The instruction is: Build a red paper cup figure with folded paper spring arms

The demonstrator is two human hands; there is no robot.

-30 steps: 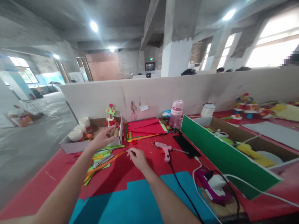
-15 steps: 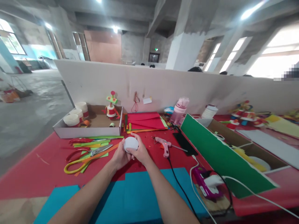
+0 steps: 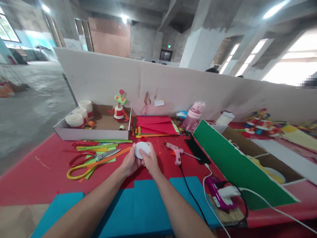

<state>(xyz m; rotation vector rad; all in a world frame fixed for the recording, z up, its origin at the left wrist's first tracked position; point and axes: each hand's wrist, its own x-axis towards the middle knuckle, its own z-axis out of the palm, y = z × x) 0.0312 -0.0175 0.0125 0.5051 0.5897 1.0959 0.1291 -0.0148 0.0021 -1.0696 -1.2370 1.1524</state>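
Red table with work in hand. Right: a green-sided box [image 3: 237, 165]; left: a white-sided box [image 3: 91, 134]. Nearer, scissors [image 3: 107, 154] lie left of centre, a pink glue gun [image 3: 177, 154] right of centre. Left hand [image 3: 130, 163]: fingers curled around the edge of a round white piece [image 3: 141, 147], held between both hands above the table [image 3: 46, 177]. Right hand [image 3: 151, 161]: thumb pressing its face, lower fingers hidden.

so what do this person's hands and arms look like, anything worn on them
Both hands are ungloved, and both arms are bare as far as they show: no sleeves, watch or bracelet visible. Rings can't be ruled out.
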